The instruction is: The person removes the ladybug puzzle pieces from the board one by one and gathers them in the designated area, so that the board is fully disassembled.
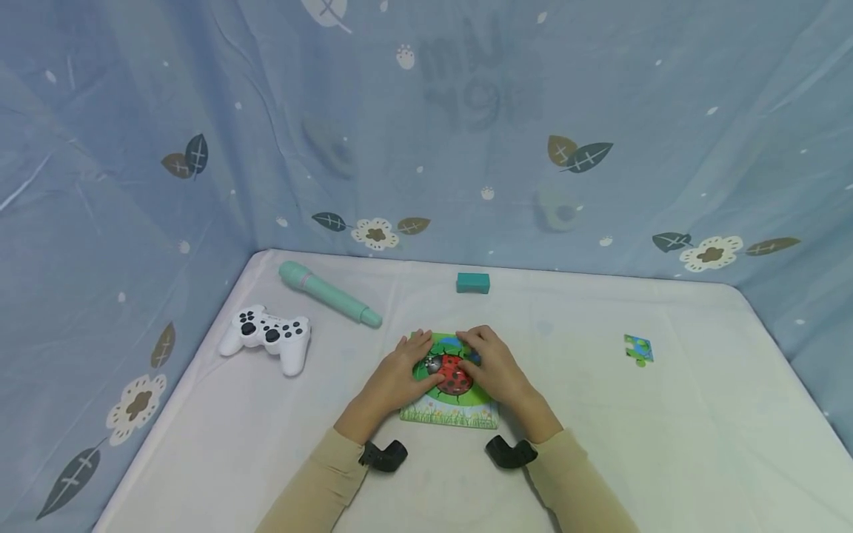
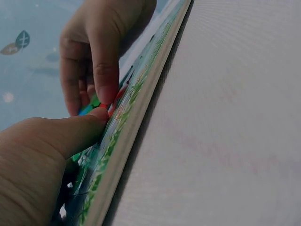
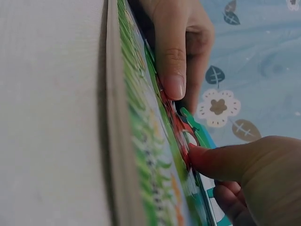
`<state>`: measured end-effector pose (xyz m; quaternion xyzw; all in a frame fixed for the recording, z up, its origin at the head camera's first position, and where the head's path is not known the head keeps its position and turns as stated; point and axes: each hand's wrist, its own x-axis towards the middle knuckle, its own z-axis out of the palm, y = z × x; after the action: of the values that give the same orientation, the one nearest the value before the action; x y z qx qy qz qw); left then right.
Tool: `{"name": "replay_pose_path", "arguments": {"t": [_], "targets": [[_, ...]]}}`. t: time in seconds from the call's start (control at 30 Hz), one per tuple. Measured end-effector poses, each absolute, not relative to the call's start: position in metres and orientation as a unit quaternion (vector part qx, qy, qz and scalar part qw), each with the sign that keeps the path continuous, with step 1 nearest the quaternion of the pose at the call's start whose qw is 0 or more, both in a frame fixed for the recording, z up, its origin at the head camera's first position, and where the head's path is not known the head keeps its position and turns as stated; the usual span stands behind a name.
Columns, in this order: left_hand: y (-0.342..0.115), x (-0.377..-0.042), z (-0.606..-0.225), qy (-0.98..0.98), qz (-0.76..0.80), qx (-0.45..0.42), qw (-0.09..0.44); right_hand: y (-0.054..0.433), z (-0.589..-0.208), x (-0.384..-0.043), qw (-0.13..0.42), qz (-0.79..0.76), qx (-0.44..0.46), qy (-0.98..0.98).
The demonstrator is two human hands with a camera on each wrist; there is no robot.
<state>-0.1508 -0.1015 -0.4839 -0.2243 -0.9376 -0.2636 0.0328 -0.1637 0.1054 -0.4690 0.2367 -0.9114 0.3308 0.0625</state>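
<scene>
A ladybug jigsaw puzzle (image 1: 448, 416) in a flat board lies on the table between both hands. My left hand (image 1: 397, 376) rests on its left side, the thumb laid over the ladybug and the fingers toward the top left corner. On the right side, my right hand (image 1: 498, 371) pinches a puzzle piece (image 3: 201, 132), thumb on its red part and fingers behind. That piece, coloured red, green and blue, stands tilted up from the board's surface in the right wrist view. The fingers partly hide the upper puzzle.
One loose puzzle piece (image 1: 640, 349) lies apart on the right. A white game controller (image 1: 268, 334) and a mint green toy microphone (image 1: 329, 295) lie on the left. Behind the puzzle sits a teal block (image 1: 473, 283). Blue printed cloth (image 1: 426, 148) encloses the table.
</scene>
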Motion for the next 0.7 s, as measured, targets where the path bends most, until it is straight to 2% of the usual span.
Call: {"name": "replay_pose_path", "arguments": {"t": [0.17,0.4,0.7], "targets": [[-0.101,-0.151,-0.484,-0.938,-0.262,-0.226,0.029,0.111,-0.464,-0.165,0.070,0.314,0.246,-0.914],[-0.103,-0.151,-0.484,-0.936,-0.269,-0.225,0.028,0.130,-0.452,-0.168,0.060,0.346,0.209,-0.913],[-0.101,-0.152,-0.483,-0.933,-0.281,-0.225,0.018,0.192,-0.449,-0.176,0.056,0.338,0.159,-0.926]]}}
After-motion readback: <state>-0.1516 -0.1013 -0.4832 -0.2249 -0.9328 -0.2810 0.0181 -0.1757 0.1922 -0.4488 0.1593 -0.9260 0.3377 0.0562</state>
